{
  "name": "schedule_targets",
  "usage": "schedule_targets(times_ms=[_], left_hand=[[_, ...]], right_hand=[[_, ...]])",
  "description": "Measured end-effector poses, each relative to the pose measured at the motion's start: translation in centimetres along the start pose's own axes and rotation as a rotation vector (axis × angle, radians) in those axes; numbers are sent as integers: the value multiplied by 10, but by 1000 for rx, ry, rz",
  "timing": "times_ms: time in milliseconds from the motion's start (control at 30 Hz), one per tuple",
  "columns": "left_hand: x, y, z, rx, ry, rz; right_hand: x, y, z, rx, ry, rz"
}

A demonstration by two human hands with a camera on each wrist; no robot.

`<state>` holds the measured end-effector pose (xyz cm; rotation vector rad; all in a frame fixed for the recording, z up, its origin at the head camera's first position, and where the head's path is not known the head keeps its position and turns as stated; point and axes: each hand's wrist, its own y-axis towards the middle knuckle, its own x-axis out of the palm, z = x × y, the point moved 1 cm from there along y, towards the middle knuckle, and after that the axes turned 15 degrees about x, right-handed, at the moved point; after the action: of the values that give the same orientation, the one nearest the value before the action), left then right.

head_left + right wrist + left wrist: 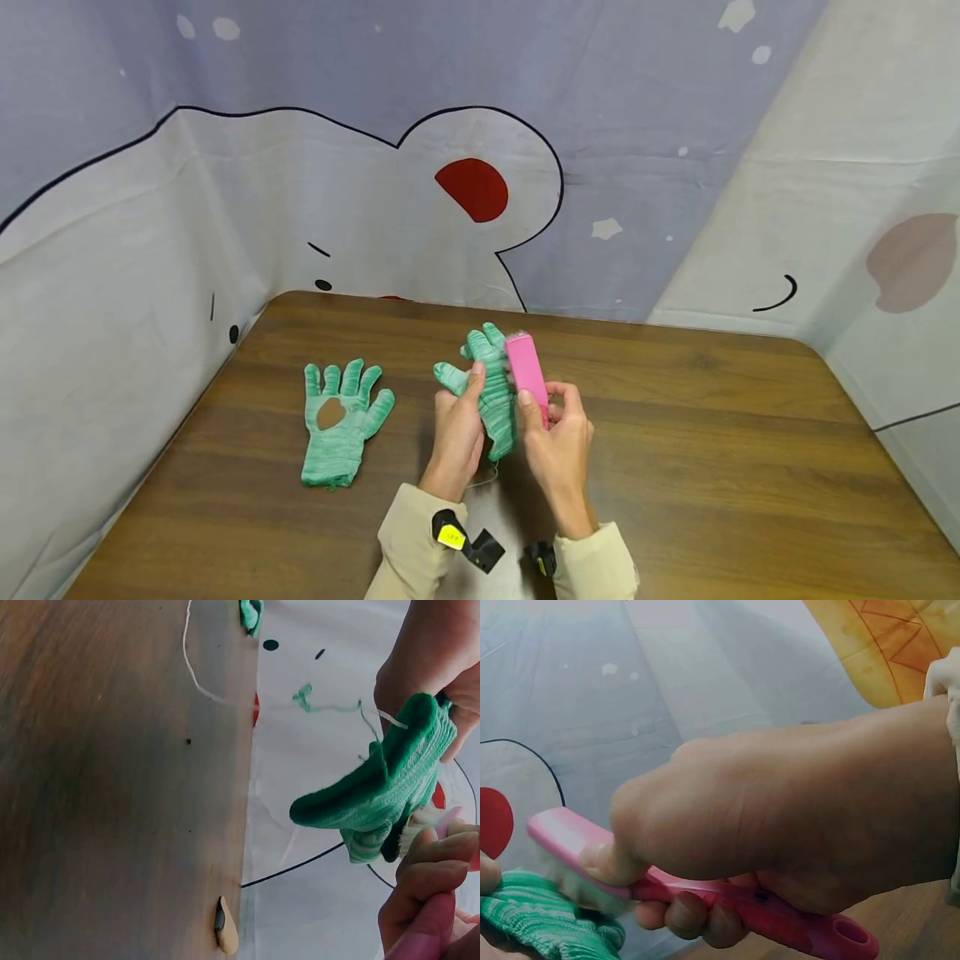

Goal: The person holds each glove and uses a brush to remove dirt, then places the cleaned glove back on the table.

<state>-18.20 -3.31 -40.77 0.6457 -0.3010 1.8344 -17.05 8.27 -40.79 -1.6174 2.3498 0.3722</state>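
Observation:
My left hand [456, 433] grips a green knitted glove [495, 400] in front of me, thumb on its near face, the glove's fingers pointing up. In my right hand [558, 446] is a pink scrubbing brush [527, 367], pinched between thumb and fingers. Its pale bristles [577, 889] touch the glove's side in the left wrist view. From the glove's cuff hangs a loose thread [334, 709], clear in the right wrist view. A second green glove [333, 450] lies flat on the table to the left, a brown oval on its palm.
The wooden table [712, 467] stretches out on both sides of my hands. Behind it hangs a printed cloth [337, 200] in white and lilac, reaching the table's back edge. A small tan and dark thing [227, 930] shows by the table edge in the right wrist view.

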Motion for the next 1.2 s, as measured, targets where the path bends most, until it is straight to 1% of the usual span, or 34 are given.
schedule_targets(times_ms=[67, 100, 233, 300, 400, 500, 600, 700, 800, 933, 1033, 1067, 1100, 1200], left_hand=[[0, 1, 1, 6, -6, 15], [0, 1, 1, 7, -11, 22], [-2, 4, 2, -4, -42, 48], [-3, 6, 1, -24, -59, 54], [-5, 8, 0, -53, -88, 50], [-7, 9, -1, -74, -112, 38], [-8, 9, 0, -91, -134, 39], [-11, 7, 2, -114, -159, 36], [-14, 6, 6, -142, -209, 2], [-19, 7, 11, -178, -306, -78], [-23, 9, 15, -200, -337, -127], [-24, 10, 15, -209, -335, -133], [-25, 11, 15, -212, -314, -142], [-29, 16, 14, -216, -219, -160]], right_hand=[[-1, 3, 3, 18, 17, -2], [-2, 5, 4, 37, 54, -23], [-8, 13, 6, 133, 267, -146], [-10, 16, 5, 181, 356, -203], [-15, 15, -3, 214, 386, -234], [-15, 16, -4, 218, 407, -245], [-14, 17, 2, 204, 427, -250], [-14, 16, 6, 214, 440, -263], [-16, 14, 8, 238, 457, -290], [-18, 13, 6, 272, 487, -333], [-18, 13, 5, 293, 519, -362], [-19, 14, 4, 298, 532, -369], [-19, 14, 4, 301, 538, -374], [-19, 17, 2, 297, 546, -380]])
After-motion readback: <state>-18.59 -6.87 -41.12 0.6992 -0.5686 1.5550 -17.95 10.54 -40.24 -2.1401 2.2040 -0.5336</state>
